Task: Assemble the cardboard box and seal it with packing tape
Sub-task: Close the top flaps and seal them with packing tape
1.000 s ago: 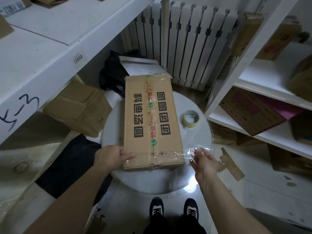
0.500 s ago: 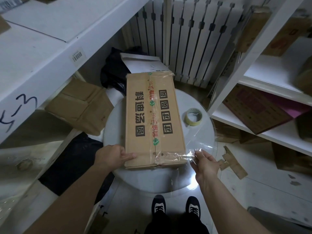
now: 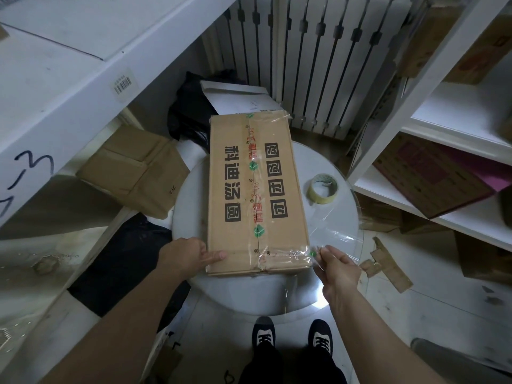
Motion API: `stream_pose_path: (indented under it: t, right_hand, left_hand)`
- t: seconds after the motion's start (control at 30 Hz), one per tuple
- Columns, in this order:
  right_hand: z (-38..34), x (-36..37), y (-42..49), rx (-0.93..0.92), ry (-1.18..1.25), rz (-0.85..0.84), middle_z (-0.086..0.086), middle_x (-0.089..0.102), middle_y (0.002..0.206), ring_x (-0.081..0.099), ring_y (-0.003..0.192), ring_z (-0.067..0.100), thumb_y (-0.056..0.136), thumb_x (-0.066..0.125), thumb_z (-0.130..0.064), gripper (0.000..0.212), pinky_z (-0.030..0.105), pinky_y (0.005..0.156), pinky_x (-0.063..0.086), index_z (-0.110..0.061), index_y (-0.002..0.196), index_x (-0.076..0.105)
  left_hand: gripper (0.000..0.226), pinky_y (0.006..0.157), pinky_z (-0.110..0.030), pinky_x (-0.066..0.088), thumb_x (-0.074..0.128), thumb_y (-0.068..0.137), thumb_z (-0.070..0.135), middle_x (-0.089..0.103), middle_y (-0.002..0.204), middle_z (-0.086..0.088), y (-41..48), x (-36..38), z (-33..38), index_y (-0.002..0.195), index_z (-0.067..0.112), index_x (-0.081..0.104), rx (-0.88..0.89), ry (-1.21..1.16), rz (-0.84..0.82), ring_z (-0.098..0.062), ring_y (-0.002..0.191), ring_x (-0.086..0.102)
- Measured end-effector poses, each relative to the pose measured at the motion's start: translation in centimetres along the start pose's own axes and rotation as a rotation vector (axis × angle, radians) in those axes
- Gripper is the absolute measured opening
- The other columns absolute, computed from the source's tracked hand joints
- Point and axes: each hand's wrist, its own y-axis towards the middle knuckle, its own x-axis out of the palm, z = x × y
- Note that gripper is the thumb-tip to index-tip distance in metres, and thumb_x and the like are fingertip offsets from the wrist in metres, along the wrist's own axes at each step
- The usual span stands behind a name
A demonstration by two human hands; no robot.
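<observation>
Closed brown cardboard box (image 3: 257,189) lying flat on round table (image 3: 249,295), black print up, centre seam taped, clear tape strip (image 3: 288,254) across near end, tape roll (image 3: 318,195) flat beside right edge.

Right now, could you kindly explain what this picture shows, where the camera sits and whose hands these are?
There is no machine here: a person works with bare hands. The one camera is worn on the head and looks forward and down, so the shoes appear at the bottom. A closed cardboard box lies on a round white table, with a tape roll to its right, apart from it. The left hand holds the box's near left corner, thumb on top. The right hand pinches a clear tape strip that reaches onto the box's near end; that grip holds only tape.
</observation>
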Motion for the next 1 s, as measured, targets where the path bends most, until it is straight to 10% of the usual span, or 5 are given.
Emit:
stream_pose_path:
  t: [0.53, 0.73, 0.87, 1.0]
  right_hand:
    - [0.0, 0.8, 0.4, -0.335, -0.684, 0.217, 0.005, 0.074, 0.088, 0.068, 0.085, 0.027, 0.086, 0.068, -0.021, 0.006, 0.037, 0.08, 0.055, -0.021, 0.092, 0.07]
    - [-1.0, 0.8, 0.3, -0.426, -0.86, 0.187, 0.013, 0.067, 0.119, 0.061, 0.107, 0.033, 0.091, 0.063, -0.024, 0.032, 0.035, 0.089, 0.047, -0.017, 0.123, 0.064]
    - [-1.5, 0.8, -0.8, -0.452, -0.84, 0.223, 0.017, 0.04, 0.144, 0.043, 0.13, 0.034, 0.092, 0.062, -0.028, 0.054, 0.041, 0.104, 0.036, -0.013, 0.142, 0.045]
    - [-0.5, 1.2, -2.5, -0.823, -0.792, 0.256, 0.011, 0.049, 0.128, 0.044, 0.124, 0.028, 0.096, 0.054, -0.019, 0.031, 0.039, 0.099, 0.036, -0.012, 0.126, 0.057]
  left_hand:
    - [0.083, 0.071, -0.032, 0.047, 0.039, 0.06, 0.093, 0.063, 0.09, -0.004, -1.3, 0.9, 0.2, 0.081, 0.015, 0.056, -0.039, -0.279, -0.023, -0.019, 0.083, 0.058]
    - [0.084, 0.108, -0.063, 0.021, 0.05, 0.077, 0.078, 0.038, 0.147, -0.008, -2.2, 0.6, -1.2, 0.142, 0.026, 0.037, -0.252, -0.249, 0.043, -0.032, 0.138, 0.03]
    - [0.053, 0.089, -0.043, 0.042, 0.057, 0.091, 0.049, 0.054, 0.122, -0.013, -3.6, 1.4, 0.2, 0.128, 0.011, 0.053, -0.156, -0.367, 0.465, -0.032, 0.117, 0.047]
    - [0.008, 0.07, -0.033, 0.047, 0.061, 0.092, 0.013, 0.052, 0.092, 0.001, -4.9, 2.2, 4.4, 0.099, 0.009, 0.062, -0.103, -0.602, 0.65, -0.02, 0.082, 0.057]
